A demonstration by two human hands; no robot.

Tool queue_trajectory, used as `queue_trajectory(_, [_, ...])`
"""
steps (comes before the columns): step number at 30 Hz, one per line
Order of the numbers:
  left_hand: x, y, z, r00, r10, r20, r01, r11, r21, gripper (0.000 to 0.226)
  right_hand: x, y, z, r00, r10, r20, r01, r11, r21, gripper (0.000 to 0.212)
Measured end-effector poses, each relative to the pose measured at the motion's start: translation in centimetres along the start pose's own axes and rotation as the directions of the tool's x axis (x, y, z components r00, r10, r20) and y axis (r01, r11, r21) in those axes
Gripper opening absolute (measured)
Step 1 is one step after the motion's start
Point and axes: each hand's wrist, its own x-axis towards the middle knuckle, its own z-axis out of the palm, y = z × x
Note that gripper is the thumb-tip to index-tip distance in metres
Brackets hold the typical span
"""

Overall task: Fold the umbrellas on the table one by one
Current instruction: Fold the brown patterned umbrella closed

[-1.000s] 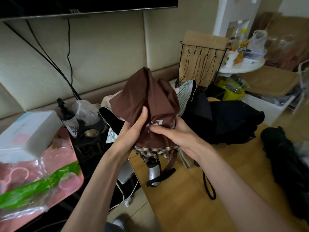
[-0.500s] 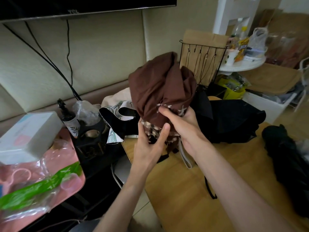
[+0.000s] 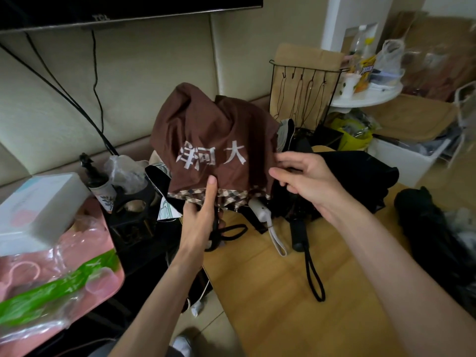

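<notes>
My left hand (image 3: 198, 222) grips the brown fabric umbrella (image 3: 201, 119) by its handle (image 3: 215, 242) while my right hand (image 3: 306, 179), fingers relaxed open, has released the canopy (image 3: 231, 173), so pleating remains.

Dim rm: padded beige wall (image 3: 154, 73), TV (image 3: 128, 6) above, white shelf (image 3: 371, 96) rt, tile floor (image 3: 208, 328).

A cluttered home living room: a wall-mounted television (image 3: 128, 6) hangs above the left grip (image 3: 199, 222), padded wall panels (image 3: 154, 73) behind it, cardboard boxes (image 3: 412, 119) and a snack-laden white shelf (image 3: 368, 96) beyond the right grip (image 3: 306, 181).
</notes>
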Motion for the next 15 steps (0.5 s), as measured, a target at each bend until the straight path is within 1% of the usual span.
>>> queue_trajectory(2, [0.1,0.0,0.0,1.000,-0.018,0.002,0.017,1.000,0.018,0.091,0.1,0.5,-1.0,0.997,-0.035,-0.066,0.024,0.987,-0.160,0.008])
queue_trajectory(3, [0.1,0.0,0.1,1.000,-0.023,0.002,0.023,0.999,0.033,0.094,0.0,0.7,-1.4,0.995,-0.052,-0.088,0.028,0.966,-0.255,0.006])
queue_trajectory(4, [0.2,0.0,0.2,1.000,-0.022,-0.003,0.022,0.999,0.045,0.092,0.0,0.9,-1.8,0.991,-0.075,-0.114,0.033,0.942,-0.335,0.018])
queue_trajectory(5, [0.1,0.0,0.4,1.000,-0.016,-0.008,0.016,0.999,0.052,0.083,-0.1,1.0,-2.2,0.984,-0.106,-0.141,0.048,0.930,-0.364,0.026])
queue_trajectory(6, [-0.1,0.1,0.7,1.000,-0.012,-0.012,0.013,0.998,0.054,0.072,-0.1,1.0,-2.5,0.977,-0.136,-0.162,0.073,0.936,-0.346,0.028])
queue_trajectory(7, [-0.2,0.1,0.9,1.000,-0.012,-0.018,0.013,0.998,0.057,0.065,-0.3,0.7,-2.7,0.974,-0.162,-0.156,0.112,0.951,-0.288,0.027])
queue_trajectory(8, [-0.3,0.1,1.1,1.000,-0.005,-0.021,0.007,0.998,0.070,0.065,-0.6,0.2,-2.7,0.976,-0.175,-0.131,0.147,0.970,-0.195,0.025])
queue_trajectory(9, [-0.4,0.1,1.2,1.000,0.003,-0.010,-0.002,0.996,0.092,0.075,-0.8,-0.3,-2.6,0.979,-0.174,-0.103,0.166,0.983,-0.078,0.021])
queue_trajectory(10, [-0.3,0.0,1.3,1.000,0.020,0.013,-0.022,0.993,0.112,0.089,-0.9,-1.0,-2.5,0.983,-0.168,-0.072,0.172,0.984,0.045,0.019])
queue_trajectory(11, [-0.3,-0.2,1.4,0.998,0.047,0.039,-0.052,0.988,0.145,0.098,-1.0,-1.7,-2.2,0.986,-0.160,-0.042,0.165,0.974,0.158,0.017])
queue_trajectory(13, [-0.3,-0.4,1.5,0.986,0.117,0.115,-0.137,0.972,0.190,0.105,-1.0,-3.5,-1.6,0.989,-0.147,0.021,0.130,0.926,0.355,0.014])
queue_trajectory(15, [0.0,-1.2,1.4,0.966,0.166,0.199,-0.209,0.952,0.224,0.115,-0.7,-5.3,-0.5,0.982,-0.165,0.088,0.108,0.884,0.454,0.015])
